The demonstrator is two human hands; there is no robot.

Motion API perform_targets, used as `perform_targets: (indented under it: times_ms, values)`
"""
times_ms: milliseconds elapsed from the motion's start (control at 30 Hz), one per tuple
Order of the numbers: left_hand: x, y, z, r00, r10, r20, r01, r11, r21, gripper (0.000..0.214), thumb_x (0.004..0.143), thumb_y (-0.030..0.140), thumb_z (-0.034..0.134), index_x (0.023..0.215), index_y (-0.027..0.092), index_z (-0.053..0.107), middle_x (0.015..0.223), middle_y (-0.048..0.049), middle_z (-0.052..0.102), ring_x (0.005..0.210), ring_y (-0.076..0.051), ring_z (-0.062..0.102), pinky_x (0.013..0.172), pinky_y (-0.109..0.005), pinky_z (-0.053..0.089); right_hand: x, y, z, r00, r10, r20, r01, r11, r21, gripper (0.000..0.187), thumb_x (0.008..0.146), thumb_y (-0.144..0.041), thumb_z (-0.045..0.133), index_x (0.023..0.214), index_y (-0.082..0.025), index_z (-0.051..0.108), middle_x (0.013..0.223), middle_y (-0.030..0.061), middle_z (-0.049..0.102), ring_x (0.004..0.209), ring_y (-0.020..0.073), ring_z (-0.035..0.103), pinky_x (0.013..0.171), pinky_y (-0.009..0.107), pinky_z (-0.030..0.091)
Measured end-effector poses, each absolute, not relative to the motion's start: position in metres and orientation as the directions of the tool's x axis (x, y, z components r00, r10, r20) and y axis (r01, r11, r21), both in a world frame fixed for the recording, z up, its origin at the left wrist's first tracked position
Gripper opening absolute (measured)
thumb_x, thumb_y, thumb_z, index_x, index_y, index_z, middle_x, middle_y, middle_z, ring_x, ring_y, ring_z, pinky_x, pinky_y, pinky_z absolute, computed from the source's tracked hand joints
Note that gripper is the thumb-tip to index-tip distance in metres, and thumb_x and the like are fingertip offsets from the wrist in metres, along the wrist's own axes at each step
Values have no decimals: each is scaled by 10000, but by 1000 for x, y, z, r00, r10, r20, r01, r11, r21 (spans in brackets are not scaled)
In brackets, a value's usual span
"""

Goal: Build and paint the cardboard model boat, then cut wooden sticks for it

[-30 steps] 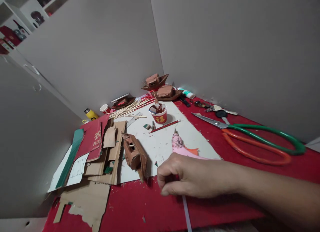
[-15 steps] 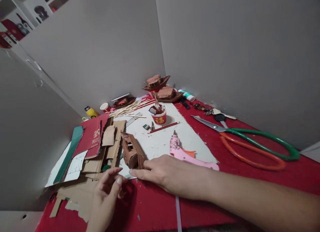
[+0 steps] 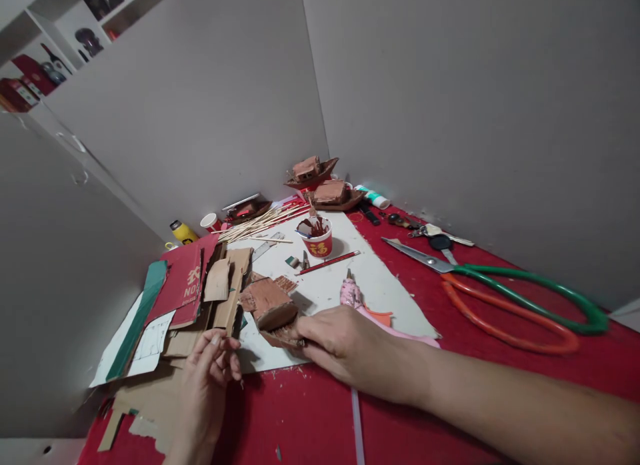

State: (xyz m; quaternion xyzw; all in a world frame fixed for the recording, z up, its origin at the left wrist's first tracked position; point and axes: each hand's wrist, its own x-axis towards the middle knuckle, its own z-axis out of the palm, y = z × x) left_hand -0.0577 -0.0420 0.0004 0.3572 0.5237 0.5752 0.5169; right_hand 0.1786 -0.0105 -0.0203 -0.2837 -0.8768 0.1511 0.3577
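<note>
Head view: the fingers of the right hand [image 3: 353, 348] are pinched together on the near right end of a brown model boat [image 3: 273, 308]. From those fingertips the boat reaches away to the far left, its long axis slanting that way across the near part of a white sheet [image 3: 320, 298]. Its cabin roof is turned partly towards the camera; whether the hull touches the sheet I cannot tell.

The left hand [image 3: 213, 365] is near and to the left of the boat, apart from it, fingers curled and thumb close to the forefinger; whether they pinch anything is unclear. The right hand is thus the nearer one, being in contact.

Further out, cut cardboard [image 3: 235, 271] lies left of the boat. A pink glue gun [image 3: 353, 295] lies just beyond the right hand, partly covered by it. Farther off are a pencil [image 3: 327, 263] and a paper cup [image 3: 319, 245]; large scissors [image 3: 443, 265] lie to the right.
</note>
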Motion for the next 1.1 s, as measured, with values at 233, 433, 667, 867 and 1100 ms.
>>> perform_targets:
  times_ms: [233, 433, 667, 867, 1100]
  values:
    - [-27, -32, 8, 141, 913, -383, -568, 392, 724, 295, 919, 364, 508, 1060, 136, 631, 1001, -133, 727, 904, -231, 692, 826, -384, 542, 180, -22, -16, -537, 503, 677, 273, 863, -425, 101, 913, -129, 486, 864, -168, 566, 684, 7, 613, 611, 131, 564, 580, 247, 374]
    - [-12, -28, 10, 144, 914, -379, -664, 373, 648, 521, 928, 453, 455, 1308, 102, 521, 1129, -163, 710, 1108, -291, 629, 980, -461, 457, 180, -28, -10, -571, 479, 667, 236, 874, -425, 144, 919, -112, 453, 841, -174, 558, 668, 6, 601, 595, 138, 543, 571, 265, 378]
    - [0, -17, 10, 5, 881, -473, -693, 344, 634, 427, 954, 388, 392, 1235, 149, 606, 1071, -105, 743, 1093, -262, 642, 1003, -431, 444, 186, -26, -9, -669, 465, 579, 212, 867, -452, 136, 905, -104, 463, 943, -150, 586, 727, 28, 642, 653, 145, 595, 615, 254, 443]
    - [6, -8, 13, 1, 870, -493, -665, 369, 649, 396, 936, 372, 425, 1173, 144, 646, 995, -90, 757, 1069, -268, 649, 988, -424, 459, 194, -28, 1, -466, 543, 698, 229, 836, -498, 276, 901, -77, 489, 1166, -133, 543, 807, 46, 677, 697, 139, 620, 644, 248, 473]
    - [10, -7, -2, 133, 854, -504, -613, 470, 635, 498, 903, 493, 447, 1176, 130, 652, 1071, -100, 739, 1153, -292, 595, 1038, -434, 413, 191, -15, -2, -382, 664, 643, 150, 731, -666, 96, 901, -152, 587, 983, -154, 637, 791, 31, 640, 728, 111, 580, 652, 198, 465]
